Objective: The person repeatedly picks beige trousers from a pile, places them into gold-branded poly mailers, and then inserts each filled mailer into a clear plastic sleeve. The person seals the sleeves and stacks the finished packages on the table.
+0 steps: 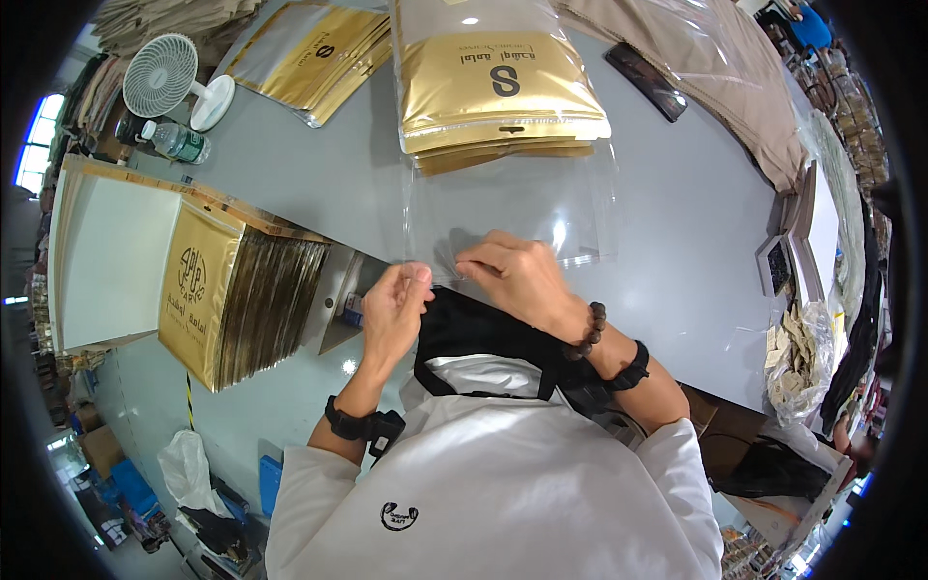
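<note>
A large transparent plastic bag (500, 210) lies on the grey table before me. Inside its far part is a stack of gold zip pouches (500, 94) that bear writing and a black emblem. With thumb and fingertips, my left hand (395, 304) pinches the bag's near edge by its left corner. Just to the right, my right hand (518, 279) has its thumb and index finger pinched on the same edge. Between the stack and my hands, the near part of the bag is flat and see-through. The exact film between my fingertips is hard to make out.
A carton (109, 254) packed with upright gold pouches stands at the left, below the table edge. More pouches (319, 58), a white fan (163, 76) and a water bottle (176, 141) lie far left. A phone (645, 81) and beige fabric (732, 94) are far right.
</note>
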### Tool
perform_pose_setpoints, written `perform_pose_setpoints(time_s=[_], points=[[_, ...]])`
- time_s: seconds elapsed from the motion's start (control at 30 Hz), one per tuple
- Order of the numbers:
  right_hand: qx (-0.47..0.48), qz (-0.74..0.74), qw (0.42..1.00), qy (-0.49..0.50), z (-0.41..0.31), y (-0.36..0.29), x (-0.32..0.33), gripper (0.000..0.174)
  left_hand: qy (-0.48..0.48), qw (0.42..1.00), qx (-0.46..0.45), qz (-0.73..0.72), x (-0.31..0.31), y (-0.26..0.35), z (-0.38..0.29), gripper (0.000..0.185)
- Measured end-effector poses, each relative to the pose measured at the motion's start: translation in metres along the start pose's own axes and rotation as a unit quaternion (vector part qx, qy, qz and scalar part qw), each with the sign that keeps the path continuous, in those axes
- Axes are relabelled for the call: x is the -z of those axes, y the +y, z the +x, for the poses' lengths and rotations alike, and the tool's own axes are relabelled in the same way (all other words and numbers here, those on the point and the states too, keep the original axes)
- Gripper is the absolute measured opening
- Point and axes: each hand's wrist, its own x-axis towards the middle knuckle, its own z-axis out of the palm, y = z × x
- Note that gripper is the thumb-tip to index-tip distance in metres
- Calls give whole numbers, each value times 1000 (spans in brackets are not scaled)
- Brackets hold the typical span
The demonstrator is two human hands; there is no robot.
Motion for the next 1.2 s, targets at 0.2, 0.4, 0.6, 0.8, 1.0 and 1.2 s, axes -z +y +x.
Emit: perform_pose_setpoints(time_s=[0.2, 0.4, 0.6, 0.8, 1.0, 1.2], points=[[20, -31, 997, -70, 9, -13, -22, 11, -17, 999, 33, 15, -9, 5, 10, 49], [108, -156, 979, -77, -1, -15, -39, 18, -8, 998, 53, 28, -13, 7, 12, 46], [100, -164, 966, -171, -97, 9, 49, 24, 3, 998, 57, 9, -3, -2, 11, 43], [-468, -633, 612, -77, -214, 140, 361, 24, -45, 992, 30, -116, 51, -12, 14, 34], [-102, -438, 888, 94, -124, 145, 239, 76, 139, 869, -394, 265, 33, 1, 60, 33], [176, -376, 905, -93, -1, 82, 142, 51, 23, 742, -536, 402, 43, 20, 91, 43]])
